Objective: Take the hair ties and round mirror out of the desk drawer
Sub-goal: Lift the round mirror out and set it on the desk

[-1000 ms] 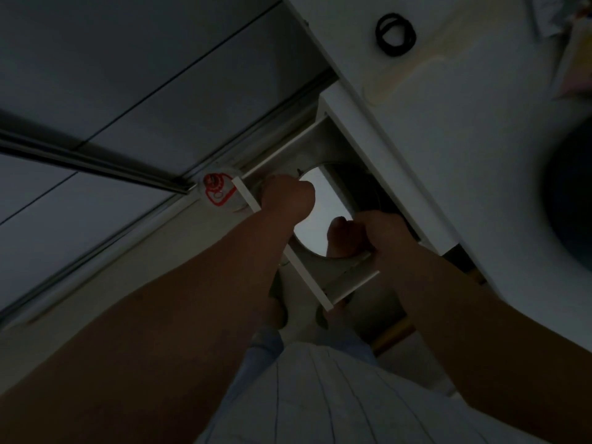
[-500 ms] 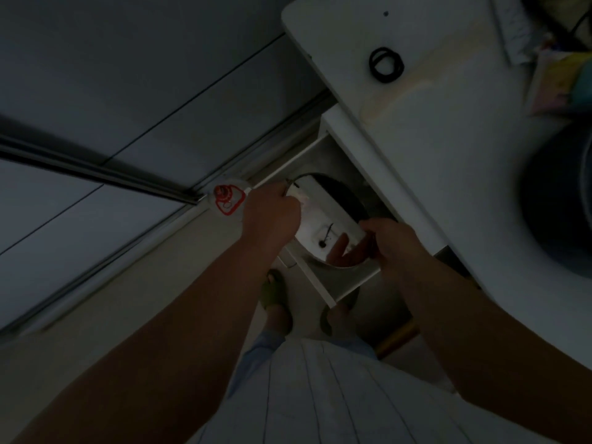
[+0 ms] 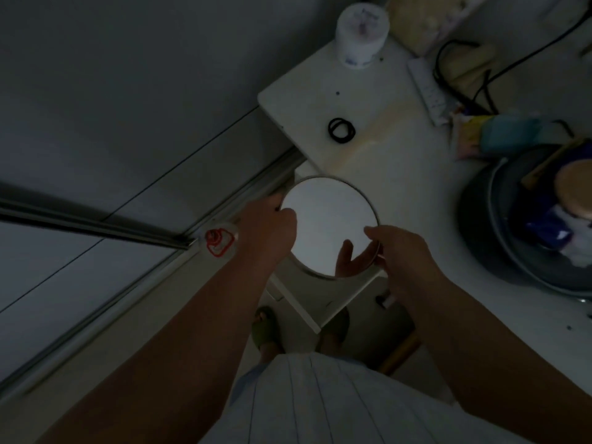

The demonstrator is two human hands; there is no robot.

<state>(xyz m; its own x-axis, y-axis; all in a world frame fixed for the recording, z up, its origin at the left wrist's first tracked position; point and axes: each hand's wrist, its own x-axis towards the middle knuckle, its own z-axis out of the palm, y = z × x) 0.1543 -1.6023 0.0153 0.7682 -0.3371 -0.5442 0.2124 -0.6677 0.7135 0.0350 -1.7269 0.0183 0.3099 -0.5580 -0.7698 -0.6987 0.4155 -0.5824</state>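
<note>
The round mirror (image 3: 326, 219), pale-faced with a thin metal rim, is held up above the open white drawer (image 3: 323, 299). My left hand (image 3: 269, 225) grips its left edge and my right hand (image 3: 397, 248) pinches its lower right edge; the glass reflects my fingers. Black hair ties (image 3: 341, 130) lie in a small bunch on the white desk top (image 3: 394, 174), beyond the mirror. The mirror hides the drawer's inside.
A white cylindrical container (image 3: 362, 30) stands at the desk's far corner. A power strip (image 3: 427, 91) with black cables, a colourful cloth (image 3: 499, 133) and a dark basin (image 3: 525, 225) full of items crowd the right side. A red-marked round object (image 3: 219, 241) lies on the floor by the drawer.
Both hands have lifted the round mirror up out of the drawer. The view has tilted up, so more of the desk top shows.
</note>
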